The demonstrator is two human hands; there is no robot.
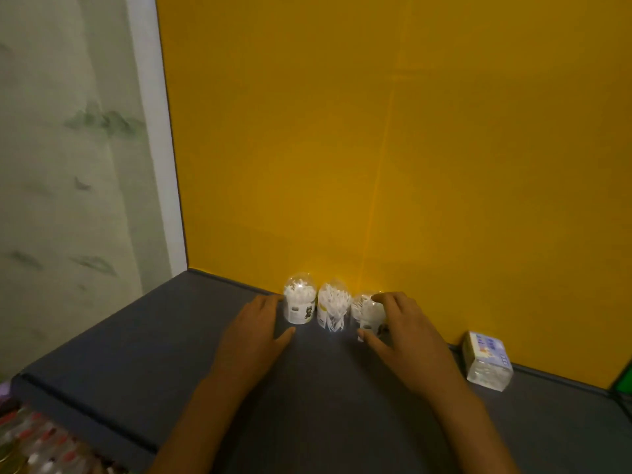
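Touching the left jar (pixel 300 304), the left hand (pixel 260 333) is lying straight-fingered beside it. The right hand (pixel 407 333) is gripping the right jar (pixel 367 311).

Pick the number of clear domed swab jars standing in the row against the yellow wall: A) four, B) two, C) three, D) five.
C: three jars stand side by side, the left jar, the middle jar and the right jar, with the left hand beside the first and the right hand curled round the third.
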